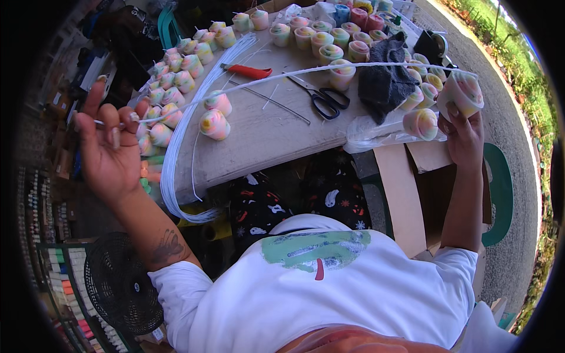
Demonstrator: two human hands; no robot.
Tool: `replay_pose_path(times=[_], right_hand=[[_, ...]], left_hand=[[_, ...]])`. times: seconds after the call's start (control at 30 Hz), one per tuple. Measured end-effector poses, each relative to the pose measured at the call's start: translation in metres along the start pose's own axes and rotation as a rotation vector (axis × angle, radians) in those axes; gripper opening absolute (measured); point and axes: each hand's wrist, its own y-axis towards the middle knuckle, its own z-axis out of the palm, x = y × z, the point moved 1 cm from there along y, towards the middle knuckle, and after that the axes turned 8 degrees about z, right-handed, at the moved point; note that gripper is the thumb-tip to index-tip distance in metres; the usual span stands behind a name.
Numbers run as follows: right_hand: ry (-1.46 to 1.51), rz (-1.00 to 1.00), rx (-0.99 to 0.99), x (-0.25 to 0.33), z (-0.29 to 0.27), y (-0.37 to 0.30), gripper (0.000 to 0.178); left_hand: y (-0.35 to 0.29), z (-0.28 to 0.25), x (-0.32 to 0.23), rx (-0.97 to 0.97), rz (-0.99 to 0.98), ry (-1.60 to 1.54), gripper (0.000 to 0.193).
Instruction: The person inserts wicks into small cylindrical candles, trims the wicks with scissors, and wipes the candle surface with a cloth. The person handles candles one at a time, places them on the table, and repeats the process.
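Observation:
My right hand [465, 134], raised at the right, grips a pastel swirled candle [462, 94] from below. A long white wick [282, 70] runs from its top, slightly slack, across the table to my left hand [112, 150]. There the cord is pinched between the fingers, while other fingers stay stretched out. Beneath the wick, two candles [215, 125] stand apart on the table [259, 138]. A bundle of white wicks [176, 147] hangs over the table's near left edge. Another candle [421, 123] rests on clear plastic beside my right hand.
Black-handled scissors [325, 105], a thin metal rod [273, 102] and a red-handled tool [250, 72] lie mid-table. Many similar candles fill the left and far sides. A dark grey cloth [385, 82] lies at right. An open cardboard box [403, 197] stands below, by a green chair [500, 194].

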Motion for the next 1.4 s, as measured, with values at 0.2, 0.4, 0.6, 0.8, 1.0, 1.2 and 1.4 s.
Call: replay_pose_path(times=[0.2,0.4,0.6,0.8,1.0,1.2,1.4], right_hand=[[0.314,0.126,0.295,-0.040,0.164,0.111,0.037],[-0.109,0.021,0.343,-0.087,0.208,0.169,0.047],[-0.993,-0.269,0.248,-0.107,0.226,0.165,0.056],[-1.410,-0.380,0.477,-0.125,0.226,0.156,0.066],[-1.603,-0.207,0.513,-0.106,0.227,0.144,0.084],[-1.459,-0.180,0.453,-0.074,0.227,0.119,0.080],[-1.321,-0.461,0.283,-0.060,0.224,0.088,0.065]], left_hand=[[-0.102,-0.064,0.055,-0.219,-0.360,0.304,0.036],[-0.111,-0.093,0.033,0.016,-0.483,0.620,0.033],[-0.046,-0.258,0.001,-0.484,-0.399,1.295,0.055],[-0.008,-0.319,0.052,-0.319,-0.818,1.726,0.101],[0.002,-0.312,0.040,-0.247,-0.968,1.600,0.102],[-0.015,-0.339,0.036,-0.282,-0.858,1.490,0.099],[-0.013,-0.330,0.033,-0.199,-1.004,1.479,0.108]])
